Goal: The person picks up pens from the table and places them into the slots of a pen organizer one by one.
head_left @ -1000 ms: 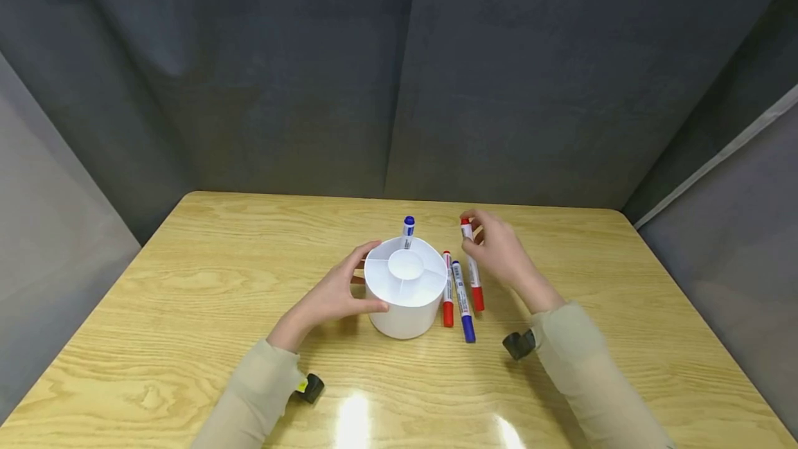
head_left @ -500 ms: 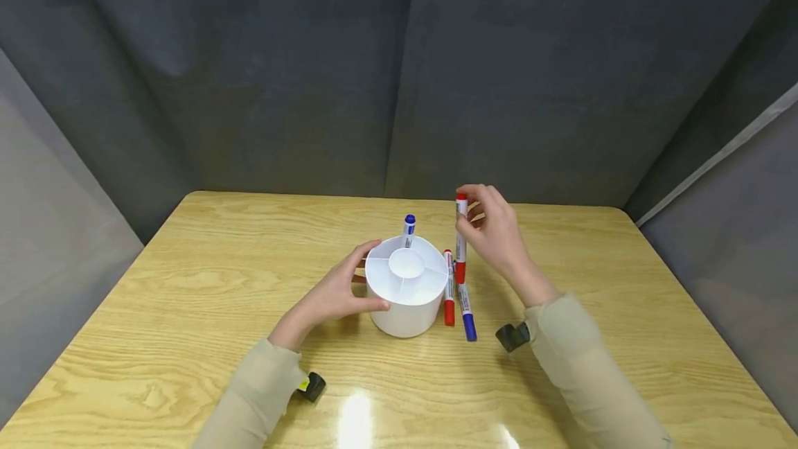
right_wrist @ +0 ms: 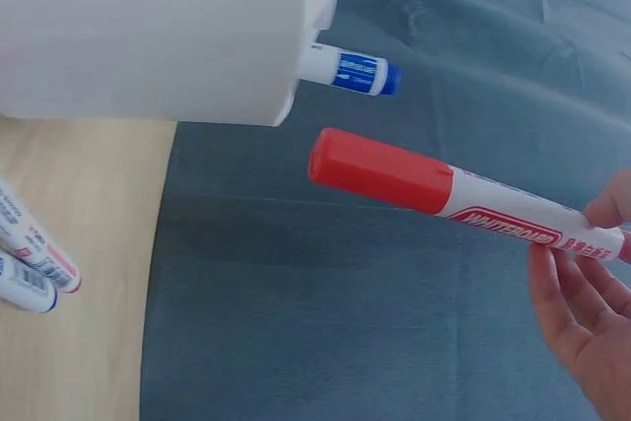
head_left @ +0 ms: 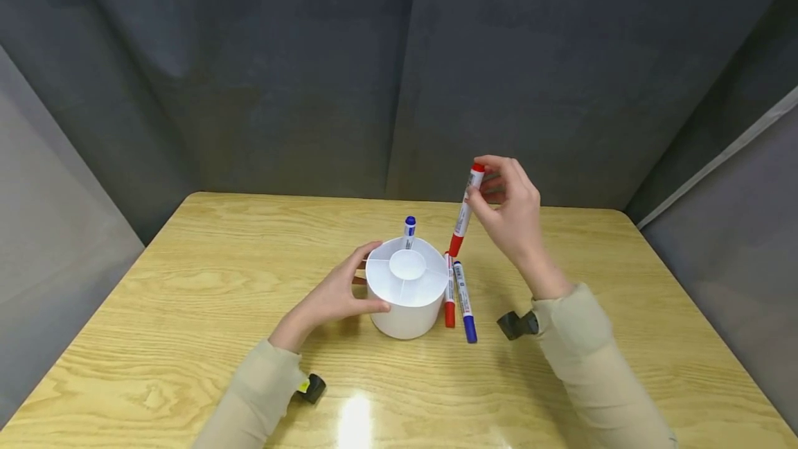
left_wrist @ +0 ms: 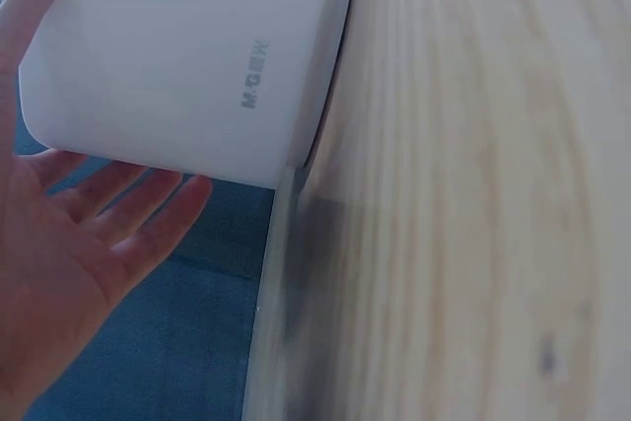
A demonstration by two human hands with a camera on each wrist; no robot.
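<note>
Table [head_left: 187,283] first: its wood top carries what it did a second ago, the white divided holder [head_left: 405,289] near the middle, steadied by my left hand [head_left: 333,296], whose fingers and thumb curve round its wall exactly as before. A blue marker [head_left: 408,231] stands in the holder's far compartment, unmoved. Just right of the holder lie a second red marker [head_left: 449,293] and another blue marker [head_left: 464,302], side by side; a third marker lay beside them a second ago and is gone from the wood. That is the red marker [head_left: 464,210], which my right hand [head_left: 511,217] now pinches near its upper end and has carried well above the table, tilted, red cap down, hanging just beyond the holder's right rim. I judge the lift finished and the marker nearly lined up with a compartment.
</note>
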